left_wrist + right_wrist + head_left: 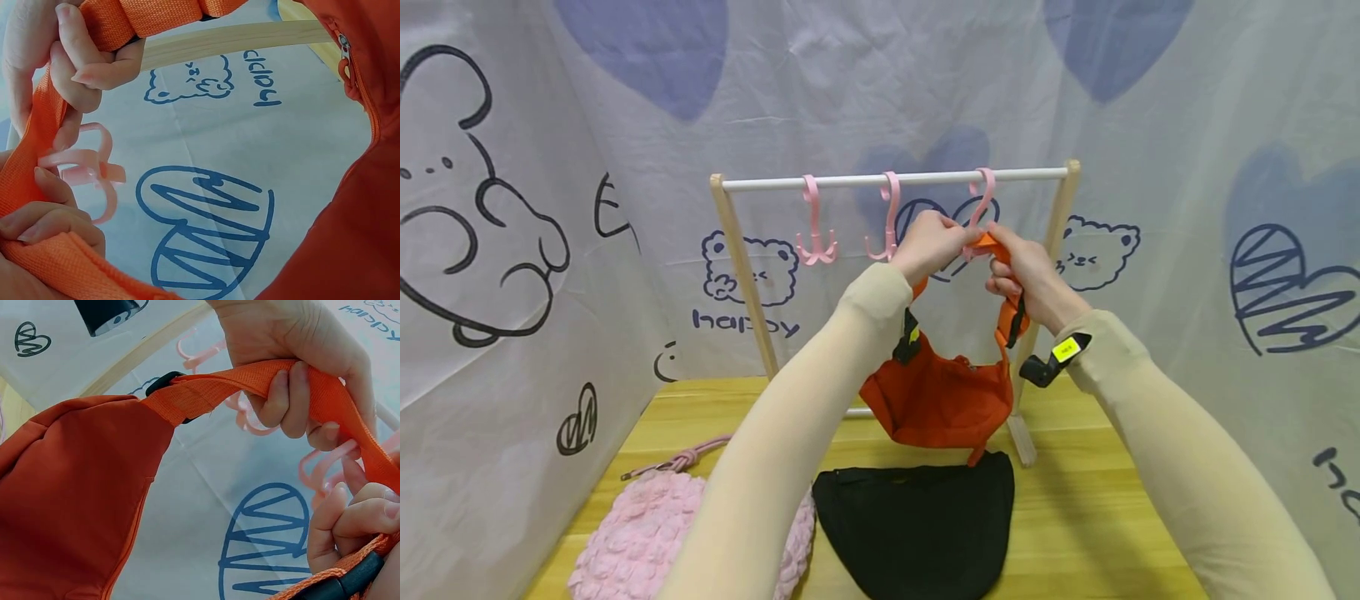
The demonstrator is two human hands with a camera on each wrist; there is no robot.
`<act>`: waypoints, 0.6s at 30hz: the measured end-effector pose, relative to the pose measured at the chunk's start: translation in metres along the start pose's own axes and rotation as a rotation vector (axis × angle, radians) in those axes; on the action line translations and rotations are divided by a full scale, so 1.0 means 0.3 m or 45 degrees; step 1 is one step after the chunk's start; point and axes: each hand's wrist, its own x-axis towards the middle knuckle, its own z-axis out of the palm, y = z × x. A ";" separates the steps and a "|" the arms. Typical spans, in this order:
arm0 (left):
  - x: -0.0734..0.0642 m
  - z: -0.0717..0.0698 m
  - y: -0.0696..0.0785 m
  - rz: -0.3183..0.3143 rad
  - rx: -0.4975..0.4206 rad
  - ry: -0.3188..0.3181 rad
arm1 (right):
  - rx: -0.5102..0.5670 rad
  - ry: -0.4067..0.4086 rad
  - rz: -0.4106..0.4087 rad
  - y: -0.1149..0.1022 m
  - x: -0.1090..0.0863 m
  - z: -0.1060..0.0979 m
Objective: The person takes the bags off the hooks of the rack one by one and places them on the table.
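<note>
An orange-red bag [951, 404] hangs in the air from its orange strap [25, 162], which both hands hold beside the right-hand pink hook [987, 192]. My left hand [931, 242] pinches the strap on one side of that hook. On the other side, my right hand [1028, 271] has its fingers curled round the strap, close to a black buckle [337, 584]. Prongs of the hook [103, 172] show between the hands in the left wrist view. Whether the strap sits over a prong I cannot tell.
A white rail [850, 181] on a wooden stand [747, 275] carries two more pink hooks, a left one [816, 225] and a middle one [891, 208]. Below lie a black bag [917, 525] and a puffy pink bag [640, 533] on the wooden table [1090, 517].
</note>
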 end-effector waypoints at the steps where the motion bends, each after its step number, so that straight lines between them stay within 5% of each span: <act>1: 0.003 0.000 0.003 0.004 -0.004 0.008 | -0.009 0.002 0.009 -0.006 0.000 0.000; 10: 0.009 0.000 0.030 0.072 0.084 0.094 | -0.079 0.057 -0.010 -0.054 -0.009 0.009; 18: -0.022 0.002 0.048 0.280 0.241 0.195 | -0.104 0.080 -0.170 -0.065 -0.043 0.010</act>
